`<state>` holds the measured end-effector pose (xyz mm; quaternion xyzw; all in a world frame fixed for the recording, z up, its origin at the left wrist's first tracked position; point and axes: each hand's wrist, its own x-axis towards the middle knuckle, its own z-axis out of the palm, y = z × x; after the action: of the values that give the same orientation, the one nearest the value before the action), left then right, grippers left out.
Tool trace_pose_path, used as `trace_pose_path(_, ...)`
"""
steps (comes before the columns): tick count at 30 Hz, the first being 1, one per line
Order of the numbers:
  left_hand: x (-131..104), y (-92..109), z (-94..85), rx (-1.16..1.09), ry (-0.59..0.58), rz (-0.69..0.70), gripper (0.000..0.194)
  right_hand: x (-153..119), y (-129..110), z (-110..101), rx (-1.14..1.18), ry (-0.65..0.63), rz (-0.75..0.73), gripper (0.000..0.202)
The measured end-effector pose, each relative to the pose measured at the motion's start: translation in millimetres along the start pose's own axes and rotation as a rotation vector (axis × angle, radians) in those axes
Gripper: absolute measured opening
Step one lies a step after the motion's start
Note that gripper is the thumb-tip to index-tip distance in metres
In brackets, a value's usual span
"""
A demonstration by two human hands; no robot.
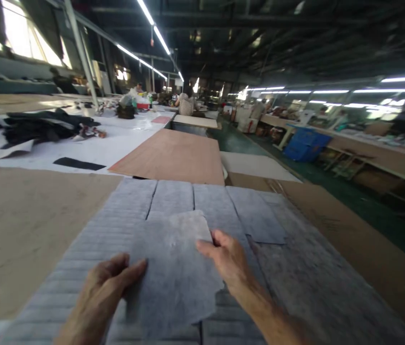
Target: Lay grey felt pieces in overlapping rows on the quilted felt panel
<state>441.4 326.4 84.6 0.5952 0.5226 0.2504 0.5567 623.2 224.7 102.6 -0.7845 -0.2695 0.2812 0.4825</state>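
A grey fabric piece point(177, 273) with uneven edges lies over rows of overlapping grey pieces point(112, 225) on the table. My right hand point(226, 256) pinches its upper right edge between thumb and fingers. At the left edge of the same piece is my left hand point(111, 282), thumb and fingertips close to the edge; whether they grip it is unclear. Another grey piece point(258, 215) lies flat at the right, beyond my right hand, partly over a darker grey surface point(317, 268).
Brown board point(37, 230) lies left, a reddish board point(174, 153) ahead. Dark cloth point(44, 127) is heaped on the white table point(116, 143). A blue bin point(305, 143) stands beyond the green aisle at right. People sit farther back.
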Motion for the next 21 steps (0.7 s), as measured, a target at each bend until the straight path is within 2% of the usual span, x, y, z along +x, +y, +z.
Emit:
trace_pose_path(2, 0.3, 6.0, 55.5, -0.039, -0.2, 0.006, 0.04, 6.0, 31.9, -48.8, -0.039, 0.106, 0.053, 0.02)
trace_pose_path(4, 1.4, 9.4, 105.3, -0.014, -0.329, 0.013, 0.037, 9.8, 59.5, -90.4, -0.08, 0.189, 0.104, 0.021)
trace_pose_path(7, 4.1, 14.4, 168.2, 0.101, -0.443, 0.043, 0.028, 15.8, 89.9, -140.8, -0.123, 0.271, 0.161, 0.024)
trace_pose_path(9, 7.4, 19.6, 201.4, 0.173, -0.47, 0.06, 0.024, 23.6, 102.9, -166.5, -0.146, 0.301, 0.176, 0.025)
trace_pose_path(11, 12.7, 26.7, 227.8, 0.245, -0.461, 0.086, 0.022, 35.9, 111.2, -185.7, -0.173, 0.317, 0.175, 0.025)
trace_pose_path(14, 22.9, 40.0, 256.8, 0.393, -0.402, 0.139, 0.02, 59.7, 118.5, -204.5, -0.234, 0.335, 0.164, 0.022)
trace_pose_path(21, 41.0, 63.2, 300.5, 0.718, -0.239, 0.179, 0.018, 111.1, 135.7, -225.7, -0.469, 0.381, 0.146, 0.019)
